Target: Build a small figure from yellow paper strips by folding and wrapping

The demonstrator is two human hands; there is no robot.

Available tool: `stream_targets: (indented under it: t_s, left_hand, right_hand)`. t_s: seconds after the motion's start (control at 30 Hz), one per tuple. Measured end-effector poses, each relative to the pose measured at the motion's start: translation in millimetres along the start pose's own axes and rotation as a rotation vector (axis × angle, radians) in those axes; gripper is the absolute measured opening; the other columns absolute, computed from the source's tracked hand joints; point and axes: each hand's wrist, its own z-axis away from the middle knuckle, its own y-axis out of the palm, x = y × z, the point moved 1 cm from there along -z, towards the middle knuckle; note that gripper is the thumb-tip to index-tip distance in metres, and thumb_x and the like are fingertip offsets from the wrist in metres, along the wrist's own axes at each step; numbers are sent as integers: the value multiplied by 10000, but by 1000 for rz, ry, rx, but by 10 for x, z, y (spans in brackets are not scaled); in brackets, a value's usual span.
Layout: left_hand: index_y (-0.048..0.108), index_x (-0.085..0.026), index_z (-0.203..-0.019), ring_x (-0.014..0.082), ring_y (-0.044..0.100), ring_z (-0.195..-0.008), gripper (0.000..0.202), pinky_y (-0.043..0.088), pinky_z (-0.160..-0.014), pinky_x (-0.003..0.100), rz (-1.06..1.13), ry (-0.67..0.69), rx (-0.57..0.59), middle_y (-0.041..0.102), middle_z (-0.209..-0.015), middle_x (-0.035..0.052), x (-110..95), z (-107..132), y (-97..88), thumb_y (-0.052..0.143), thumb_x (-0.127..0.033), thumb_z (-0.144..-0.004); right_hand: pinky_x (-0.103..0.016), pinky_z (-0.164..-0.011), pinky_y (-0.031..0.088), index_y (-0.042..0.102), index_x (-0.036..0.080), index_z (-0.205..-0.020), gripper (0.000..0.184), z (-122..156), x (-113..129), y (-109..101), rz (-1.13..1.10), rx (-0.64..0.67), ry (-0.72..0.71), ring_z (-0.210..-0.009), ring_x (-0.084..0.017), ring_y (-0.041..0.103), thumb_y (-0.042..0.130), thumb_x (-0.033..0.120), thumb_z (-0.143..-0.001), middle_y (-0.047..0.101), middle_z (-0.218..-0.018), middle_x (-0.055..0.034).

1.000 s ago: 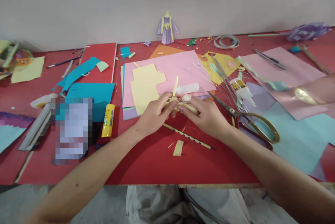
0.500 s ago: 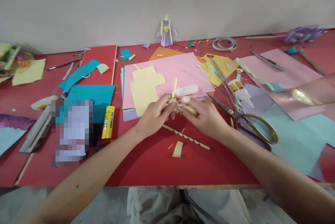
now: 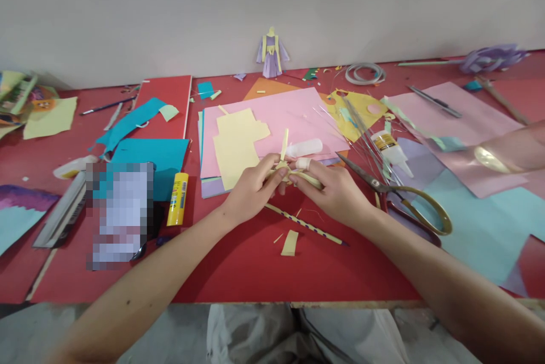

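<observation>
My left hand (image 3: 251, 189) and my right hand (image 3: 336, 191) meet over the middle of the red table (image 3: 238, 267), both pinched on a small folded piece of pale yellow paper strips (image 3: 284, 168). One strip end sticks up between the hands. A white bandage wraps my right index fingertip. A striped pencil (image 3: 306, 225) lies on the table just under the hands, and a yellow paper scrap (image 3: 290, 242) lies nearer me. A white glue bottle (image 3: 305, 147) rests just beyond the fingers on a pink sheet (image 3: 293, 111).
Large gold-handled scissors (image 3: 404, 196) lie right of my right hand, beside a glue bottle (image 3: 392, 148) and thin wires. A yellow glue stick (image 3: 177, 199) lies to the left. A paper doll (image 3: 271, 53) stands against the wall. Another person's arm (image 3: 511, 151) reaches in at right.
The view has shifted slightly; both hands stay pinched on the yellow paper piece in nearly the same place.
</observation>
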Motion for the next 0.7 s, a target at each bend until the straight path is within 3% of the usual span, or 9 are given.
stream_targets:
  t_s: [0.43,0.7]
  left_hand:
    - [533,-223,-1158,82,520,-544,280,434,-545,203,10,2,-7,579,-640,-28,11,5,7,417,-398,-972]
    - [534,-219,-1134,84,513,-525,275,431,-528,202,14,11,-7,577,-634,-25,16,1,6,416,-406,-970]
  right_hand:
    - [-223,-573,433,618,199,-1127,248,9,0,-1,-22,16,11,-684,-164,677,529,279,-910,751,-900,-50]
    - [-216,-563,427,630,196,-1105,237,4,8,-5,-7,-7,-9,-575,-133,628,528,279,-907,743,-816,-32]
